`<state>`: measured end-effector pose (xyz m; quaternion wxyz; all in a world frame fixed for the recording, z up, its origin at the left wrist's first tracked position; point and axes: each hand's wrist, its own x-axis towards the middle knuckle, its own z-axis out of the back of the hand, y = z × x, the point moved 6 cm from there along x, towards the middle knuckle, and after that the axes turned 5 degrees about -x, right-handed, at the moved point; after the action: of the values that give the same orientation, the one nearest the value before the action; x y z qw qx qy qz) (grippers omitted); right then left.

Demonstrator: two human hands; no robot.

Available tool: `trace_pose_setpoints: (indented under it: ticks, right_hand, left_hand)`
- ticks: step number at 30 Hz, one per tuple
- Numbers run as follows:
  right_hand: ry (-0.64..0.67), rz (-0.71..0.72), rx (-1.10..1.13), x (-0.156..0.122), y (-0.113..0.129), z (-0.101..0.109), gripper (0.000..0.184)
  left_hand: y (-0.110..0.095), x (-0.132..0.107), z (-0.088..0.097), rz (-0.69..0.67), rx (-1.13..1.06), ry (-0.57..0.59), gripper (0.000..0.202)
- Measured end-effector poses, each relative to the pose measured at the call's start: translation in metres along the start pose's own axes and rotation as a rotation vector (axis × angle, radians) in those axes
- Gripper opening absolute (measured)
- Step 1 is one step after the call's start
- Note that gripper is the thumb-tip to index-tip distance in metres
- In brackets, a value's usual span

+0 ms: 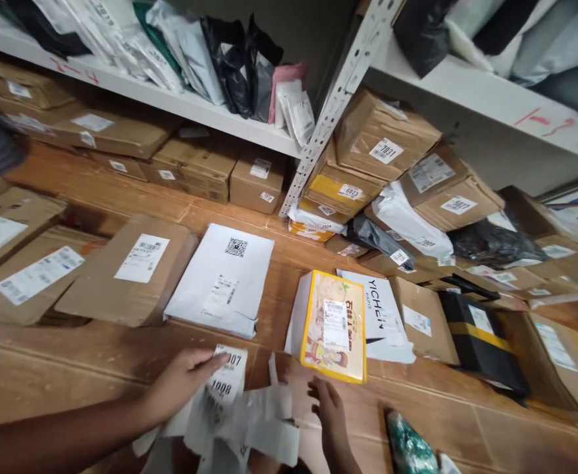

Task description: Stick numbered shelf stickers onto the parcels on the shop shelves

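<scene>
My left hand point(185, 378) is closed on a strip of printed number labels point(222, 388), its thumb and fingers pinching the top end. The numbers 1008 and a partly covered one ending in 007 can be read. Below, the strip runs into a loose, blurred bunch of labels and backing paper. My right hand point(326, 411), fingers loosely bent and apart, holds nothing that I can see. It is just below a yellow-edged printed box point(333, 326) with a shipping label, apart from it. A white parcel point(222, 280) with a QR code lies beyond my left hand.
Brown cartons point(131, 270) line the floor on the left. To the right lie a white YICHEN bag point(380, 316), a black box point(484, 342) and more cartons. A green wrapped parcel point(410, 444) is near the bottom. Metal shelving with an upright post point(341, 99) holds parcels behind.
</scene>
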<state>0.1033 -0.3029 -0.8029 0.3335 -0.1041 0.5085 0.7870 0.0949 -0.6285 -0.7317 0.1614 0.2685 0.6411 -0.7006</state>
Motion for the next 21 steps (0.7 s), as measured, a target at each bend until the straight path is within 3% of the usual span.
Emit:
trace_pose_setpoints:
  ticks: [2, 3, 5, 8, 9, 13, 15, 17, 21]
  right_hand:
    - [0.404, 0.168, -0.026, -0.027, 0.06, -0.038, 0.042]
    - [0.544, 0.244, -0.041, -0.041, 0.09, -0.053, 0.042]
    - [0.718, 0.369, -0.082, -0.061, 0.14, -0.077, 0.053]
    - [0.889, 0.415, -0.122, -0.076, 0.181, -0.105, 0.044]
    - [0.907, 0.405, -0.102, -0.076, 0.188, -0.112, 0.041]
    - [0.873, 0.329, 0.034, -0.083, 0.217, -0.12, 0.046]
    - [0.827, 0.32, 0.028, -0.1, 0.243, -0.112, 0.044]
    - [0.78, 0.358, -0.008, -0.129, 0.28, -0.098, 0.038]
    - [0.673, 0.574, -0.128, -0.213, 0.36, -0.053, 0.019]
  left_hand:
    - [-0.013, 0.0, -0.001, -0.053, -0.041, 0.003, 0.049]
    - [-0.019, 0.0, -0.004, -0.067, -0.067, 0.033, 0.05]
    - [-0.029, 0.001, -0.008, -0.077, -0.106, 0.061, 0.052]
    - [-0.042, 0.003, 0.0, -0.062, -0.145, -0.073, 0.06]
    - [-0.048, 0.003, 0.003, -0.056, -0.183, -0.091, 0.063]
    - [-0.082, -0.008, 0.01, -0.003, -0.388, 0.041, 0.069]
    - [-0.109, -0.025, 0.025, -0.017, -0.402, -0.04, 0.061]
    - [-0.14, -0.053, 0.04, -0.064, -0.403, -0.143, 0.052]
    - [-0.203, -0.138, 0.053, -0.123, -0.397, -0.186, 0.048]
